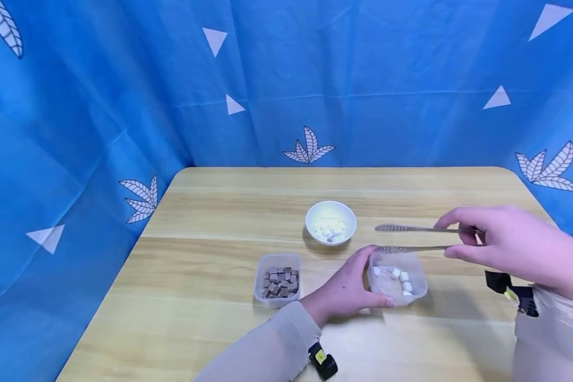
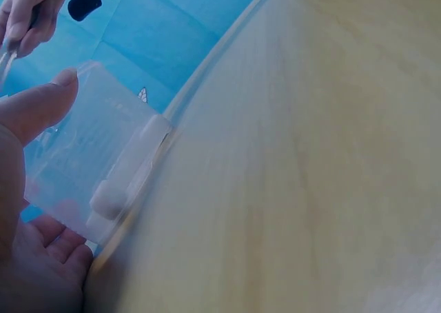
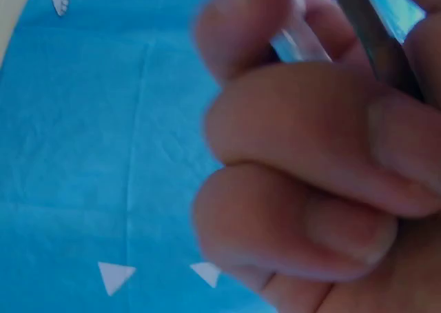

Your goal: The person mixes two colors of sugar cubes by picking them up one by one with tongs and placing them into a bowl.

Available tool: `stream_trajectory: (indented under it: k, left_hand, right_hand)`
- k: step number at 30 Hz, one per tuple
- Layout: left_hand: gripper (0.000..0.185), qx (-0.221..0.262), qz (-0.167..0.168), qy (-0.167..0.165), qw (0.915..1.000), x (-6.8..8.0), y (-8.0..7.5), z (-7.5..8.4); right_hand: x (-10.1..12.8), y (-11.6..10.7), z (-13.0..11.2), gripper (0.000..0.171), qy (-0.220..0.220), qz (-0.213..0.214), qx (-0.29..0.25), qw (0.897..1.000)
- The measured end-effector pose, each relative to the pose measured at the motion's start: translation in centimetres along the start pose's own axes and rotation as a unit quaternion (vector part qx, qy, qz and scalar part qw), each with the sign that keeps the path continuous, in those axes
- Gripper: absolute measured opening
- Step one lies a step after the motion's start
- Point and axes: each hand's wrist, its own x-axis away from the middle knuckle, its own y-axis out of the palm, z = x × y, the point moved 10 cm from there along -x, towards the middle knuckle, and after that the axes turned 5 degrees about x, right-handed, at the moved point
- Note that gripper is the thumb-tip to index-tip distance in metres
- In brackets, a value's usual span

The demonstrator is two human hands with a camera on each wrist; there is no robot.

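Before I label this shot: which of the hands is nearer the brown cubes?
Left: the left hand is right of the brown cubes; the right hand, holding tongs, is farther right.

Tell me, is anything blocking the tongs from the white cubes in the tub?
Nothing visible covers the white cubes: their tub is open on top. It rises around them, so the tongs in the right hand would probably come down from above.

The right hand [image 1: 508, 244] grips spread tongs [image 1: 403, 228]; the left hand [image 1: 346, 291] holds a container [image 1: 419, 281].
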Motion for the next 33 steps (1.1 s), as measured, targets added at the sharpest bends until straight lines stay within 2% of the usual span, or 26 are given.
stream_trajectory:
  k: [4,7,13,23,29,33]
  left_hand:
    - [0.105,0.010,0.001,-0.007,0.9999,0.0,-0.1,0.0]
    - [0.106,0.015,0.000,-0.002,0.9999,0.0,-0.2,0.1]
    - [0.106,0.035,-0.003,0.004,0.9994,-0.1,0.1,0.0]
    - [0.102,0.037,-0.008,0.006,0.9993,0.1,0.2,0.1]
    - [0.101,0.038,-0.008,0.003,0.9992,0.2,0.3,0.1]
    - [0.101,0.039,-0.006,0.010,0.9992,0.0,0.0,0.3]
  right_hand:
    - [0.5,0.8,-0.1,0.031,-0.002,-0.047,0.021,0.999]
    - [0.4,1.9,-0.1,0.026,0.011,-0.098,0.013,0.995]
    - [0.3,3.5,0.0,0.025,0.031,-0.154,-0.015,0.988]
    - [-0.6,5.7,-0.8,0.021,0.036,-0.176,-0.033,0.983]
    - [-1.3,6.2,-1.4,0.020,0.015,-0.165,-0.002,0.986]
    - [-1.5,5.9,-1.2,0.021,0.024,-0.164,0.012,0.986]
